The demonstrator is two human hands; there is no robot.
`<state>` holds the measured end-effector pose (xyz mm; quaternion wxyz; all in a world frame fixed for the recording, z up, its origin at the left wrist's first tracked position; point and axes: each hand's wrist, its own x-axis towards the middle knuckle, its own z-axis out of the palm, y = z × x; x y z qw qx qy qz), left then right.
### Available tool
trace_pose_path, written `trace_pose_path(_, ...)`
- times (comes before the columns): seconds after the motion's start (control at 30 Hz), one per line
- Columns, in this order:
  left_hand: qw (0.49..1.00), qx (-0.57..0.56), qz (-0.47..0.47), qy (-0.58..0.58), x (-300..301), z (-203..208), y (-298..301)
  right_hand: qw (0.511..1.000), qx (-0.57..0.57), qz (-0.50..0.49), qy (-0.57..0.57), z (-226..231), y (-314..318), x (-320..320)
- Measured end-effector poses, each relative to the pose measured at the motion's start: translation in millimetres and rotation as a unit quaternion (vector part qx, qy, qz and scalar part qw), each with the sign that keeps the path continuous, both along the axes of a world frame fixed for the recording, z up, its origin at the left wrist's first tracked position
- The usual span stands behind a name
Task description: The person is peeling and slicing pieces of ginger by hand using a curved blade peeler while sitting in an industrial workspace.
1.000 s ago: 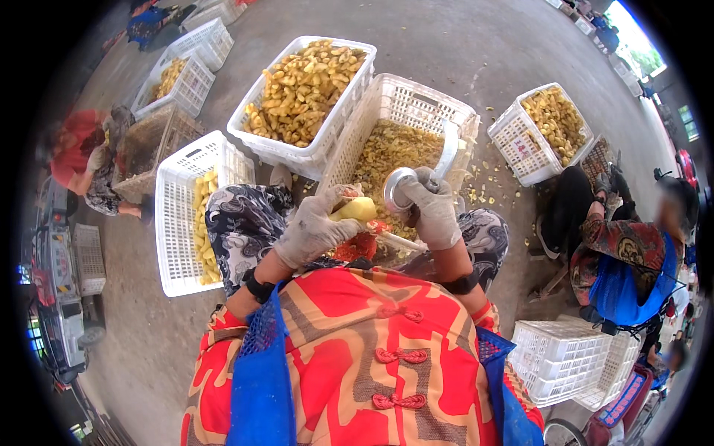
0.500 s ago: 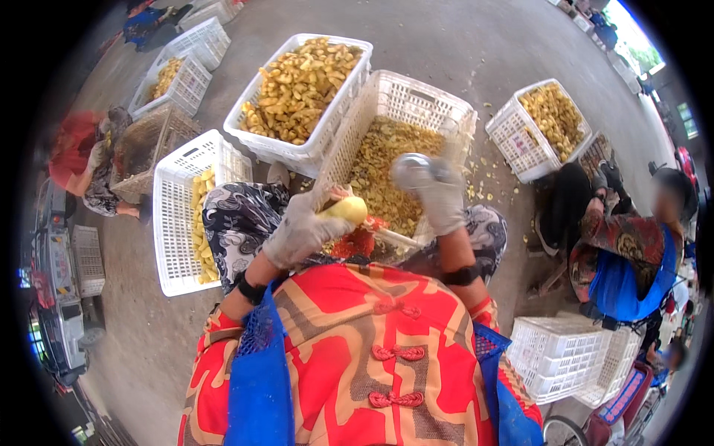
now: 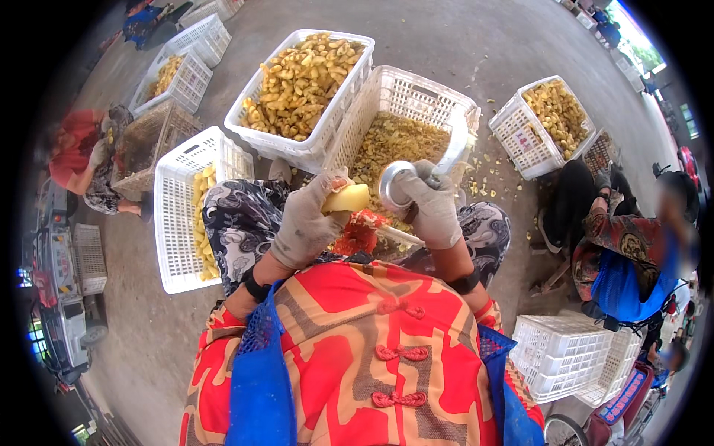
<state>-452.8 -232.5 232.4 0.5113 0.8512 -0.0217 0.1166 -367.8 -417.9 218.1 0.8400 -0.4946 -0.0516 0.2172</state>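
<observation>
My gloved left hand [image 3: 301, 227] is closed around a smooth, pale yellow root piece [image 3: 348, 198], whose rounded end sticks out to the right. My gloved right hand [image 3: 436, 212] grips a round metal tool [image 3: 387, 186] with a shiny ring-shaped rim. The tool is just right of the root piece, with a small gap between them. Both hands are over my lap, at the near side of a white crate [image 3: 428, 93] with thin yellowish peelings [image 3: 398, 145] inside. Red material [image 3: 355, 236] and a pale stick [image 3: 400, 236] show below the hands.
Knobbly brownish-yellow roots [image 3: 305, 85] fill a white crate [image 3: 236, 111] ahead. Smooth pale pieces [image 3: 204, 219] lie in the left crate [image 3: 169, 238]. Another full crate [image 3: 524, 141] stands right. Co-workers sit at left [image 3: 78, 149] and right [image 3: 625, 230]. Stacked crates [image 3: 558, 357] stand lower right.
My right hand has moved down and left with the metal tool, closer to the root piece. The root piece in my left hand has risen slightly and turned more level.
</observation>
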Motion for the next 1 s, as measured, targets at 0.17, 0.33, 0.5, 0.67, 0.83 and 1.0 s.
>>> trace_pose_path(0.17, 0.997, -0.009, -0.056, -0.058, -0.5, -4.1, 0.6, 0.995, -0.093, -0.018, 0.006, -13.4, -3.7, 11.5)
trace_pose_path(0.33, 0.995, -0.097, -0.026, -0.024, 2.9, -4.0, 0.8, 0.994, -0.053, 0.009, -0.096, -1.8, -10.6, 8.1)
trace_pose_path(0.5, 0.844, -0.506, -0.141, 0.106, -5.6, 4.0, 10.7, 0.987, 0.011, -0.143, 0.066, -28.9, -6.8, 21.5)
trace_pose_path(0.67, 0.836, -0.51, -0.191, 0.066, -9.4, 10.8, 47.1, 0.991, -0.049, -0.115, 0.048, -47.4, -9.6, 31.7)
trace_pose_path(0.83, 0.974, -0.201, 0.089, 0.046, -30.7, 30.3, 125.5, 0.985, -0.062, -0.137, 0.081, -45.8, 0.1, 26.3)
trace_pose_path(1.0, 0.91, -0.137, 0.345, 0.187, -85.5, -29.4, 263.1, 0.982, -0.087, -0.129, 0.108, -35.1, 11.6, 26.6)
